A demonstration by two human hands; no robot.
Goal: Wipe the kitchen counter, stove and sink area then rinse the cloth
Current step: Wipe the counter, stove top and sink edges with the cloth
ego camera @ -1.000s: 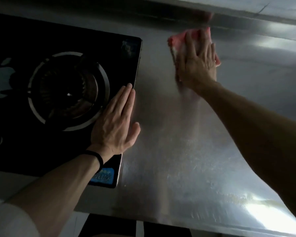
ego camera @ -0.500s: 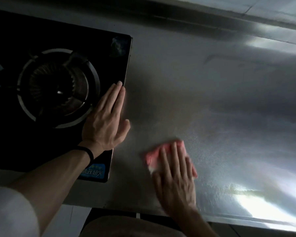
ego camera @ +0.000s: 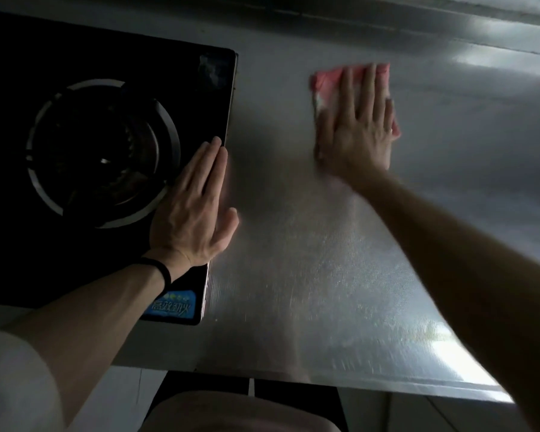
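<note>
I see my right hand point(ego camera: 356, 132) flat, fingers straight, pressing a soft pink folded cloth point(ego camera: 328, 81) onto the finely dimpled steel counter point(ego camera: 293, 275), right of the glossy black glass stove point(ego camera: 75, 57), level with its far corner. The cloth's exposed edge runs sideways; the hand hides the rest, so I cannot tell its long axis. My left hand point(ego camera: 190, 213) lies flat, released, on the stove's right edge beside the round metal burner ring point(ego camera: 103, 154)
</note>
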